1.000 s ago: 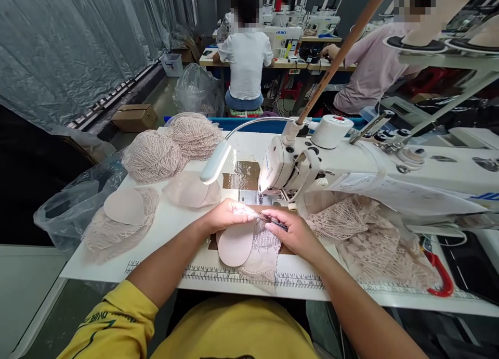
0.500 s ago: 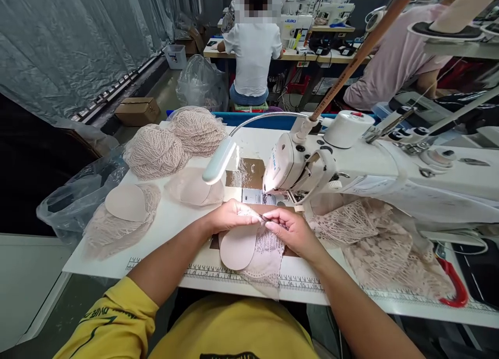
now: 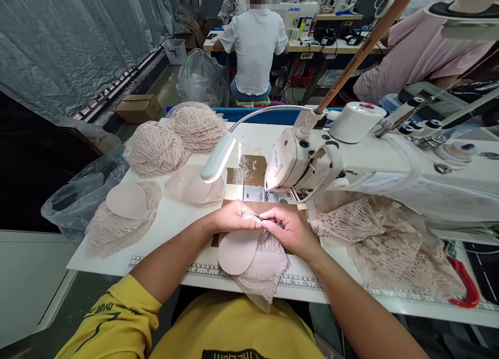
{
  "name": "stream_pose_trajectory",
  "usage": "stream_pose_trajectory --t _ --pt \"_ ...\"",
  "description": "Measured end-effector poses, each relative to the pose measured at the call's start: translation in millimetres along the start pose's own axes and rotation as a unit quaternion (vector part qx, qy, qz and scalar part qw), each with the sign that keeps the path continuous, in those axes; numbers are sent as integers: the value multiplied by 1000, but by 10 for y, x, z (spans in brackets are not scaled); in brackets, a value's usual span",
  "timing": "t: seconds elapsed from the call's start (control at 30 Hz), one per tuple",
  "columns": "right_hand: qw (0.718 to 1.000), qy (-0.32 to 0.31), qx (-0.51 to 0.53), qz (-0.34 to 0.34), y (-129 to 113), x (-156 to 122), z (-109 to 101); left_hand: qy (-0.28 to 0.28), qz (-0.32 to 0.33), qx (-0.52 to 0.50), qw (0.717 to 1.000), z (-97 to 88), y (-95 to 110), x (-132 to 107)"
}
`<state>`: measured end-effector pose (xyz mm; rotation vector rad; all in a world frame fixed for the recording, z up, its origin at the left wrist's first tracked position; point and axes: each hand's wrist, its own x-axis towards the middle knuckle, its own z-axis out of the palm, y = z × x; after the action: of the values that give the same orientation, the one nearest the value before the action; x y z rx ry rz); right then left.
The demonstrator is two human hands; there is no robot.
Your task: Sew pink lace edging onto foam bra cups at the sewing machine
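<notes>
My left hand (image 3: 230, 217) pinches the top edge of a beige lace piece with a smooth foam cup (image 3: 237, 251) that hangs over the table's front edge. My right hand (image 3: 286, 229) is closed round a small dark metal tool, likely thread snips (image 3: 268, 222), whose tip meets the lace between both hands. Both hands sit just in front of the needle area of a white sewing machine (image 3: 351, 161).
Lace cup stacks (image 3: 156, 150) and a foam-lined piece (image 3: 128, 202) lie at the left, another cup (image 3: 194, 187) under the gooseneck lamp (image 3: 218, 158). A lace heap (image 3: 390, 244) lies under the machine arm. Red-handled scissors (image 3: 463, 286) lie far right. Two people sew behind.
The lace piece has slid toward me and now droops farther over the table edge. Both hands have drawn closer together at its top edge.
</notes>
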<state>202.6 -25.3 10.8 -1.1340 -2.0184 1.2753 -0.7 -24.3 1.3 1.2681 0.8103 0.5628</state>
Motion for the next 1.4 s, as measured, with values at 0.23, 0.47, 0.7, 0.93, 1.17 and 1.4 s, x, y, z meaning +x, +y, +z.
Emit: stream_pose_trajectory --t 0.23,0.47,0.7,0.93,1.17,1.4 --pt "999 -10 35 30 76 32 42 -65 -4 37 997 -100 118 -63" --pt "997 -67 -7 24 160 -19 -70 24 6 232 972 -330 162 -271" --pt "999 -41 -2 8 98 6 75 109 69 240 962 -111 292 -364" --pt "996 -54 50 -44 32 -133 -16 68 -108 4 992 -5 193 -559" --pt "998 -40 46 -35 86 -184 -76 180 -21 -91 979 361 -46 -377" --pt "997 -49 -1 -58 -3 -156 -156 160 50 -31 985 379 -34 -349"
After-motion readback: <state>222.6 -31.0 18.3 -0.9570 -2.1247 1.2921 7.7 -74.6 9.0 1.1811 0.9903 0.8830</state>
